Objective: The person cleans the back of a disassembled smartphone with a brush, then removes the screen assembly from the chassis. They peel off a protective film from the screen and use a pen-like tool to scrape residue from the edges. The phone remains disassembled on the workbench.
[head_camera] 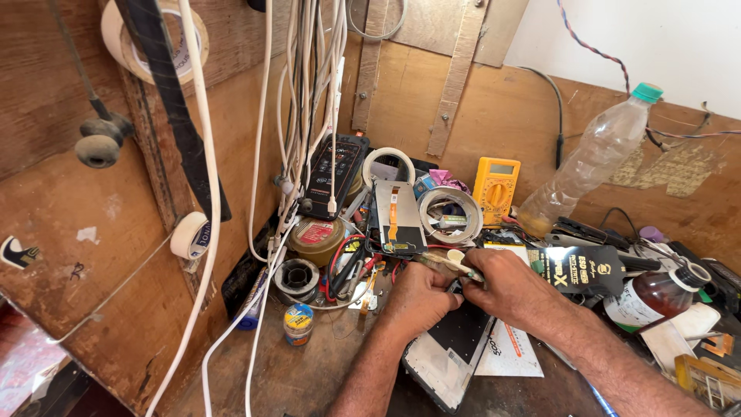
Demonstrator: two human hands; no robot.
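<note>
Both fists meet knuckle to knuckle: right hand (505, 287) pinches a brush (451, 263), left hand (417, 297) curled, grip unclear.

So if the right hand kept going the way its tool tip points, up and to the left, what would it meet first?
Probably the phone screen part with the orange flex strip, propped upright just beyond the tool tip. The right hand aims at its lower edge, though depth is hard to judge from this view.

Wooden bench (309, 371), worn, cluttered. Ctr: flat phone panel (444, 355) on white card (509, 351). 10 o'clock of it: solder spool (296, 276), small blue-yellow tin (298, 323). 12: tape rolls (450, 214), yellow multimeter (495, 188). 2: clear plastic bottle (590, 158) leaning on back wall. 3: brown glass bottle (656, 296), black packet (579, 270).
</note>
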